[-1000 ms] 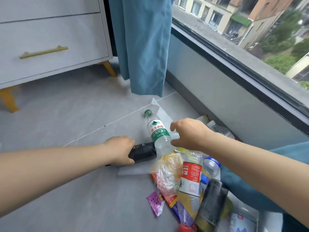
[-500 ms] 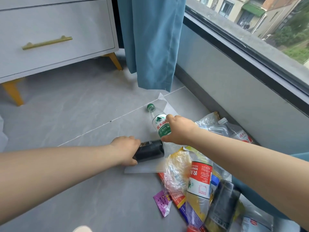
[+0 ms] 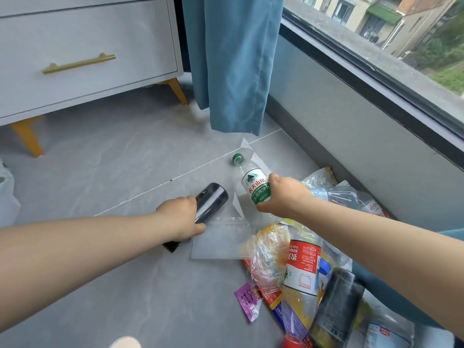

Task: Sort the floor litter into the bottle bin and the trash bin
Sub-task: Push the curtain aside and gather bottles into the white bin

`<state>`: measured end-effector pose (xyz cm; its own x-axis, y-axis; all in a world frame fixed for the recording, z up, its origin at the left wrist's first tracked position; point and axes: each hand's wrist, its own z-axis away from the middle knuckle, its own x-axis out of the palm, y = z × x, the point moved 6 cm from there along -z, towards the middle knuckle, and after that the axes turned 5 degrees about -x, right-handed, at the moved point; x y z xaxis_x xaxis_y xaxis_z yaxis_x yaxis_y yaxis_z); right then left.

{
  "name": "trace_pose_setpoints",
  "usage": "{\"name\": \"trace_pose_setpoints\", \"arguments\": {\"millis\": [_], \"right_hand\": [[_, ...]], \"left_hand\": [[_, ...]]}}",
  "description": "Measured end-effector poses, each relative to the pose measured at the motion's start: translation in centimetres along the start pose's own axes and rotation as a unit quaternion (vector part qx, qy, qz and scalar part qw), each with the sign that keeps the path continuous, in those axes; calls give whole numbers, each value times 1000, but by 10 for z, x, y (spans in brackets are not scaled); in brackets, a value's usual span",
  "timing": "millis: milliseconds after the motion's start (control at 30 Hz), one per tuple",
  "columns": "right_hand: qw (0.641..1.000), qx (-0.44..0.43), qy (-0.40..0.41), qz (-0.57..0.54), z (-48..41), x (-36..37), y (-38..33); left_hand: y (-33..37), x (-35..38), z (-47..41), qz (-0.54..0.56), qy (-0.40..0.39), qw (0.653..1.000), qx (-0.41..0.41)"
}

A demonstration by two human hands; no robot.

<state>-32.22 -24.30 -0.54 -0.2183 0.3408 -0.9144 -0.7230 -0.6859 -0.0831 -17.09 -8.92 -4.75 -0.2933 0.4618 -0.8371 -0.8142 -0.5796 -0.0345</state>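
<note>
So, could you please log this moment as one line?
left hand: grips dark bottle | right hand: grips green-capped water bottle | litter pile: on floor

Grey tiled floor (image 3: 100, 159), white drawer unit (image 3: 82, 46) on yellow legs, blue curtain (image 3: 233, 59) beside a daylit window (image 3: 389, 33).

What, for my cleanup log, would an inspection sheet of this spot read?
Surface: grey tiled floor, crossed by one grout line.
Job's things: dark bottle and green-capped water bottle, both in hand; no bin plainly in view.
Clutter: red-labelled bottle, purple sachet, clear zip bag, second dark bottle and crumpled plastic wrappers, piled by the wall.
Grippers: left hand grips the dark bottle; right hand grips the green-capped water bottle.
Cables: nothing seen.
Surroundings: white drawer cabinet, blue curtain, window.
</note>
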Motion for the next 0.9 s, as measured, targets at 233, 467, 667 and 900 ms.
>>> {"name": "trace_pose_setpoints", "arguments": {"millis": [233, 467, 667, 900], "right_hand": [[999, -29, 25, -2, 1, 7, 1], [998, -62, 19, -3, 7, 9, 1], [997, -67, -3, -31, 16, 13, 1], [996, -57, -33, -60, 13, 20, -11]], "left_hand": [[-4, -2, 3, -20, 21, 1000, 3], [3, -5, 6, -26, 43, 998, 37], [3, -4, 5, -19, 42, 999, 22], [-4, 4, 6, 14, 13, 1000, -15]]}}
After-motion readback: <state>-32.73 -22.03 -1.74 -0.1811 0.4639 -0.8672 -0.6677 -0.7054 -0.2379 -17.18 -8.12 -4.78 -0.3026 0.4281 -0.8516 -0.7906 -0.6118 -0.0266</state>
